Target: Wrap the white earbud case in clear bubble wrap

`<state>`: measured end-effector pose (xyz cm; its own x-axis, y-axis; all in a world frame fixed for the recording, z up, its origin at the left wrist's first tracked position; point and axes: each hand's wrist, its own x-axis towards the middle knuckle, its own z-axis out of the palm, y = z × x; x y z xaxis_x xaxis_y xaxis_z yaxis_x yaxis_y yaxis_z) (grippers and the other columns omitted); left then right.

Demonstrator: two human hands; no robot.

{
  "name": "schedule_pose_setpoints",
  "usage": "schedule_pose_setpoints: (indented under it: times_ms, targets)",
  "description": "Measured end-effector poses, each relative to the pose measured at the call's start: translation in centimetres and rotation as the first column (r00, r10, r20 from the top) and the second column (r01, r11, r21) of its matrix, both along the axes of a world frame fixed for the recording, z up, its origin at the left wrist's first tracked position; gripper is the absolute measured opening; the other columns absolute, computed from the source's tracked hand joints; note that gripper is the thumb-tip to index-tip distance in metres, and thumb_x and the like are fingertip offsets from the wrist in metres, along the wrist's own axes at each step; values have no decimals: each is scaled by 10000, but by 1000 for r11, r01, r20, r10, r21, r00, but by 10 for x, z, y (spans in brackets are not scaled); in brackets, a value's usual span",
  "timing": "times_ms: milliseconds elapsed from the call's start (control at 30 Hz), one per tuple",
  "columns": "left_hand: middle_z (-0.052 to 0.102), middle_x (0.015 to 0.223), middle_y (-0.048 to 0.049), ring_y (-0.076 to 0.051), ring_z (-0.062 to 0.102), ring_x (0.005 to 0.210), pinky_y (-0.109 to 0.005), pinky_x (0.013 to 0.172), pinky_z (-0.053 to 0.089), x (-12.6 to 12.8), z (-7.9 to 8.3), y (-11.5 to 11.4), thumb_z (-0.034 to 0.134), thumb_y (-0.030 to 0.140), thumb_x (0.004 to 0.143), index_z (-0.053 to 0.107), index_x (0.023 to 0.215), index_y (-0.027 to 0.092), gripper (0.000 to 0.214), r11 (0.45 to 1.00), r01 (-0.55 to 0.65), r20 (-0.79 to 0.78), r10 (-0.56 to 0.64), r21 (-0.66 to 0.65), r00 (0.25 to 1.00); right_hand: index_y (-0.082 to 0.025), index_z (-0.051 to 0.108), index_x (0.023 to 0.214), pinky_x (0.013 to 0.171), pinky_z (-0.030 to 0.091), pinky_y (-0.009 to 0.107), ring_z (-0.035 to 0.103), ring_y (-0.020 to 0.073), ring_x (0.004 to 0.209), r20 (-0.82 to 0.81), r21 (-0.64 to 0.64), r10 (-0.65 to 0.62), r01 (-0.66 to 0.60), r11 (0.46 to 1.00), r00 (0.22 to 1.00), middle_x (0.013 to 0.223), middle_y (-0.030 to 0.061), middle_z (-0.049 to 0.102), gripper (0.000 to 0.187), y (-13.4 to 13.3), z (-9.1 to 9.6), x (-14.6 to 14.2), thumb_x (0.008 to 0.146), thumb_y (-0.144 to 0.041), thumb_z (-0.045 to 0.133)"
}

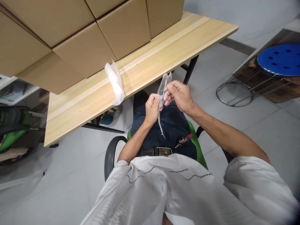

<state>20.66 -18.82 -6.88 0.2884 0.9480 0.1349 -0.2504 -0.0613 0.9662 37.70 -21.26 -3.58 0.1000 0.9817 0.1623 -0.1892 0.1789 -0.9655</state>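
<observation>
My left hand [152, 107] is closed in a fist around the lower part of a thin clear plastic bag [164, 84], above my lap. My right hand [179, 95] pinches the same bag higher up with fingertips pressed together. The bag's top sticks up between the hands and a narrow strip [160, 125] of it hangs down over my dark trousers. What is inside the bag, if anything, I cannot make out. A second crumpled white plastic bag [114, 82] lies on the wooden table [152, 62] just left of my hands.
Large cardboard boxes [89, 37] are stacked on the table's far side. I sit on a green chair [199, 150] with black armrests. A blue stool [278, 59] with a chrome ring base stands at the right on a grey tiled floor. Green items lie at far left.
</observation>
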Motion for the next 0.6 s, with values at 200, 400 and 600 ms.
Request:
schedule_pose_setpoints:
  times_ms: [200, 400, 600]
  targets:
    - [580, 641, 90, -119, 517, 528, -287, 546, 429, 1, -3, -2, 889, 991, 1038, 601, 928, 289, 767, 990, -137, -15, 137, 25, 990, -279, 705, 1058, 518, 622, 253, 740, 146, 599, 34, -22, 113, -113, 993, 993, 848, 2, 822, 751, -4, -8, -18, 994, -980, 967]
    - [626, 675, 96, -124, 606, 541, -280, 573, 498, 0, -16, 1, 833, 1033, 1051, 631, 1017, 286, 774, 988, -118, 5, 118, 103, 993, -276, 696, 966, 484, 542, 235, 639, 113, 525, 146, 27, 76, -81, 996, 986, 767, -29, 778, 542, -4, -14, -22, 1102, -731, 958]
    - [582, 629, 87, -105, 486, 477, -274, 469, 360, -6, -5, 8, 910, 979, 1030, 598, 925, 286, 768, 997, -82, -4, 82, 15, 997, -277, 672, 914, 451, 505, 242, 614, 119, 500, 110, -7, 89, -89, 996, 990, 722, -17, 750, 665, 0, -14, -12, 1078, -858, 951]
